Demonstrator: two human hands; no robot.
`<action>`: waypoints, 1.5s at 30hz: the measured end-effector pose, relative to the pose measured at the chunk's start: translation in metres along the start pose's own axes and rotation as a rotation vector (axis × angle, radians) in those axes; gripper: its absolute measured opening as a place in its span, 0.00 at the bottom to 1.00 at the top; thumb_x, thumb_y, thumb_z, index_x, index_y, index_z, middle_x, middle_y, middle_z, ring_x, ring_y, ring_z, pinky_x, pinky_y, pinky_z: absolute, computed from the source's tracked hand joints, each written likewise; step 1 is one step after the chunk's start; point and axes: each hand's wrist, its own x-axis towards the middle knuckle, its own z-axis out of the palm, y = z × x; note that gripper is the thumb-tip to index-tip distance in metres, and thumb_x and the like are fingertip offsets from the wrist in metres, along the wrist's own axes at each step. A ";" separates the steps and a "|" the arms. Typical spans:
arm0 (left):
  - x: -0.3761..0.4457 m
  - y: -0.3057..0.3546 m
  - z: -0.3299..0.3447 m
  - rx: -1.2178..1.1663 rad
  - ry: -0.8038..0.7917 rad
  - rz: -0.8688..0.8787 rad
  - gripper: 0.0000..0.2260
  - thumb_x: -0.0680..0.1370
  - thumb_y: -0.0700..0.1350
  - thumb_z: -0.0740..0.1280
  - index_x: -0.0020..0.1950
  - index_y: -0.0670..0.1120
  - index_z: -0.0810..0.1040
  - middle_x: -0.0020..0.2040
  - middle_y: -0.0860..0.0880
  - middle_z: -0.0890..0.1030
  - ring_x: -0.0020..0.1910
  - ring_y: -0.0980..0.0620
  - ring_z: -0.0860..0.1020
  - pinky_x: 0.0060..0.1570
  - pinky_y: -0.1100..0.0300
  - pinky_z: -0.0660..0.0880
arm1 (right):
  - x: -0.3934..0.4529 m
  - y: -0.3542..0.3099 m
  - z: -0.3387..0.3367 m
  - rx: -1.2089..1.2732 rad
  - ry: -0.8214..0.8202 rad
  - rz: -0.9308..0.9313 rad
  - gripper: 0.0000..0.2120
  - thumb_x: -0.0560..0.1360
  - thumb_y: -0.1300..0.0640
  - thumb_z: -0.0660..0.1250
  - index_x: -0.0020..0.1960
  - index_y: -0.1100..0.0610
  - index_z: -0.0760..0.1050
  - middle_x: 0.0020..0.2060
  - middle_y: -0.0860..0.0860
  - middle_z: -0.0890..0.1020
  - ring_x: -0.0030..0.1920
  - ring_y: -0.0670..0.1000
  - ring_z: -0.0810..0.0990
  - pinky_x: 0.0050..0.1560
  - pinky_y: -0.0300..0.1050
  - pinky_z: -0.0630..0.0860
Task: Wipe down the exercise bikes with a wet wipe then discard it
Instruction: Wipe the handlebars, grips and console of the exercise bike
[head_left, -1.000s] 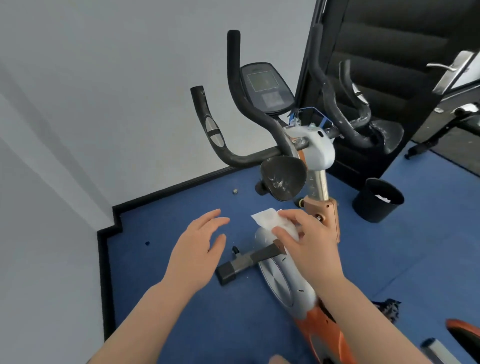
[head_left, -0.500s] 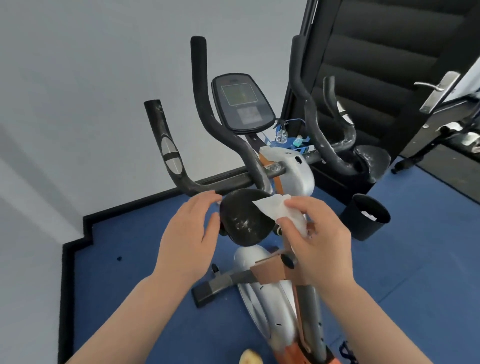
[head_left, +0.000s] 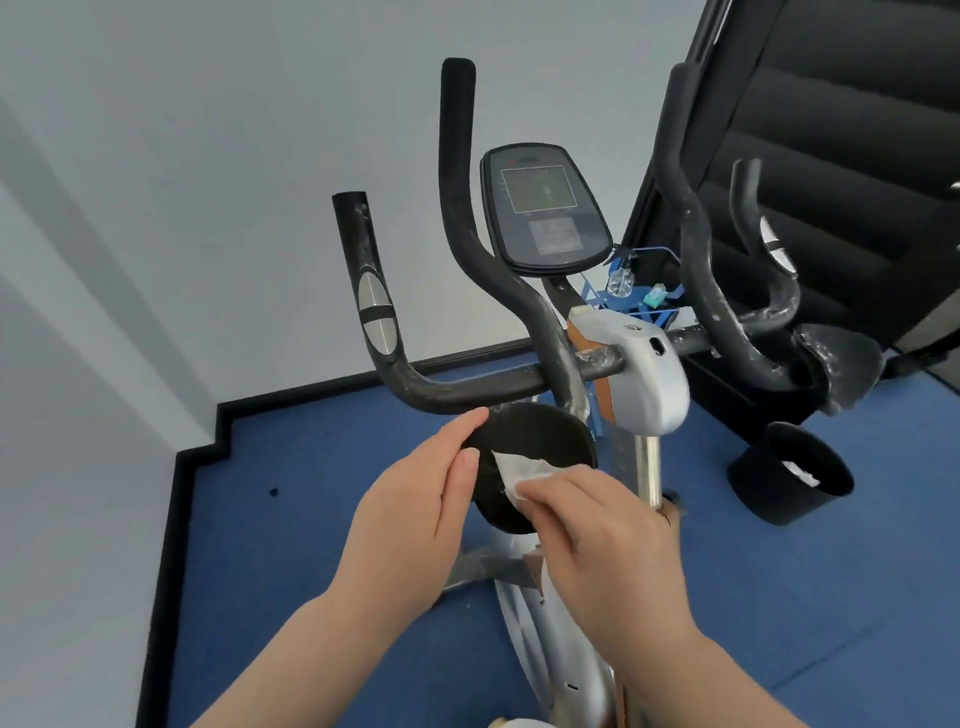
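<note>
The wiping step was under way. The right hand (head_left: 608, 540) pressed a crumpled white wet wipe (head_left: 519, 470) flat against a round black elbow pad (head_left: 535, 441) on the grey and orange exercise bike (head_left: 644, 374). The left hand (head_left: 410, 514) sat just beside it, fingers curled over the pad's left edge to keep it from moving. The two hands were close together but not touching.

Next, I think the wipe should rub all over the pad, then go up the dusty black handlebars (head_left: 457, 223) above the hands.

A small black bin (head_left: 792, 475) stood on the blue carpet floor (head_left: 311, 493) to the right of the hands, good for throwing the wipe away later. A plain grey wall (head_left: 208, 182) rose behind the bike.
</note>
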 end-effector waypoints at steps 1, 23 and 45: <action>0.000 0.000 0.000 -0.016 -0.010 -0.006 0.18 0.79 0.55 0.50 0.68 0.62 0.67 0.35 0.68 0.74 0.35 0.65 0.73 0.37 0.71 0.66 | 0.005 -0.002 0.000 0.021 -0.005 0.029 0.04 0.73 0.57 0.67 0.43 0.52 0.81 0.37 0.44 0.81 0.37 0.46 0.79 0.34 0.41 0.77; 0.002 -0.010 0.009 -0.237 -0.019 -0.033 0.15 0.79 0.56 0.51 0.64 0.62 0.69 0.55 0.64 0.78 0.57 0.61 0.76 0.55 0.56 0.75 | 0.011 -0.028 -0.006 0.529 -0.129 0.373 0.07 0.73 0.60 0.70 0.45 0.48 0.80 0.39 0.41 0.81 0.45 0.44 0.80 0.44 0.35 0.76; 0.005 -0.010 0.006 -0.243 -0.043 -0.099 0.16 0.77 0.57 0.53 0.61 0.59 0.72 0.48 0.63 0.79 0.50 0.62 0.77 0.48 0.63 0.72 | 0.084 0.005 -0.003 0.090 -0.205 -0.083 0.08 0.71 0.56 0.68 0.46 0.53 0.85 0.40 0.49 0.81 0.43 0.53 0.77 0.43 0.47 0.73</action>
